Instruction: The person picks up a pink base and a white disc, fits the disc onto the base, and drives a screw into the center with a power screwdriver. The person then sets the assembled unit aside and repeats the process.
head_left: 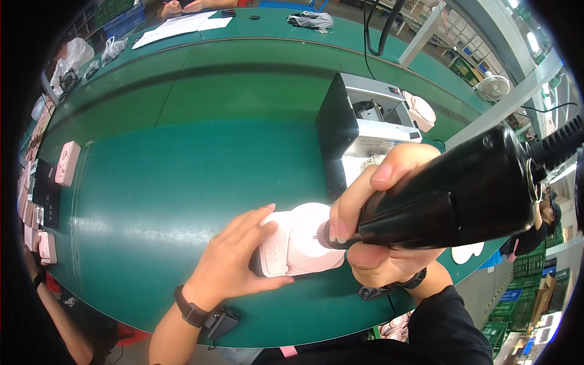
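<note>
A pale pink housing [275, 250] with a round ribbed part [311, 243] lies on the green bench in front of me. My left hand [234, 252] grips its left side, thumb along the near edge and fingers over the far corner. In my right hand [389, 261] is a thick black electric screwdriver [447, 194], fingers wrapped round its front end. It is tilted, its cord leaving at the upper right. Its nose reaches the round part; glare hides the exact contact of the tip.
A black and silver screw feeder [365, 115] stands beyond my right hand, with a pink piece [420, 112] behind it. More pink housings [67, 163] sit at the far left, near another person's arm [64, 322]. Papers [182, 27] lie across the bench by another person's hands [182, 6].
</note>
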